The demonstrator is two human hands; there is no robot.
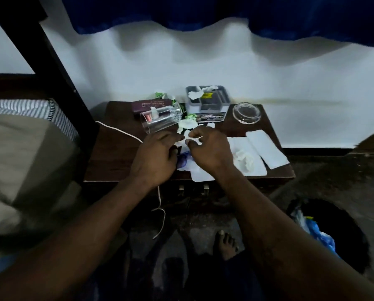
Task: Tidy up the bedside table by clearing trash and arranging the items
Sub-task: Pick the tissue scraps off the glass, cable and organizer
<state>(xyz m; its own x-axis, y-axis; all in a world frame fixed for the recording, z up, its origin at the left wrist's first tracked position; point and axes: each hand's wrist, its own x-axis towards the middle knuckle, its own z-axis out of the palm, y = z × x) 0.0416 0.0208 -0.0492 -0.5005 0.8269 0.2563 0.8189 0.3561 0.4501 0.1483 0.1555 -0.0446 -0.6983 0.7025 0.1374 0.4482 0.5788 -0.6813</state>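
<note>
Now, both hands meet over the middle of the bedside table (116, 153), the left hand (157, 157) and right hand (210, 148) each pinching the white paper scrap (190, 138) with curled fingers. A tumbler (162, 119) lies tipped at the table's back left, a glass ashtray (247, 112) sits at its back right corner, white wall (203, 68) rises behind it, and a bin (333, 231) stands on the floor to its right.

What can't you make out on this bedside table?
Head view, the only one:
The blue item: half hidden behind the left hand and the right hand, which pinches a paper scrap.
Whether the left hand grips anything: its fingers hide that.
Print on the maroon box: blurred.
The bin contents: too dark.
</note>
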